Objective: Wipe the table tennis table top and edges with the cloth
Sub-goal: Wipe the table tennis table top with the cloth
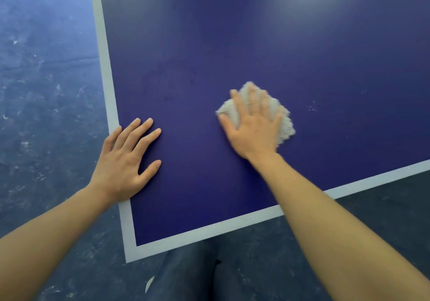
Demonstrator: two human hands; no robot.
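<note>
The dark blue table tennis table top (244, 44) fills most of the view, with a white line (105, 67) along its left edge and another along its near edge, meeting at the near left corner. A fluffy white cloth (285, 123) lies on the top, right of centre. My right hand (253, 123) presses flat on the cloth with fingers spread and straight. My left hand (125, 161) rests flat on the table near the left edge, fingers straight, holding nothing. A few pale specks (311, 108) sit on the top to the right of the cloth.
A scuffed blue-grey floor (46, 91) lies to the left of and below the table. My legs in dark trousers (197, 275) stand at the near left corner. A small pale scrap (149, 283) lies on the floor.
</note>
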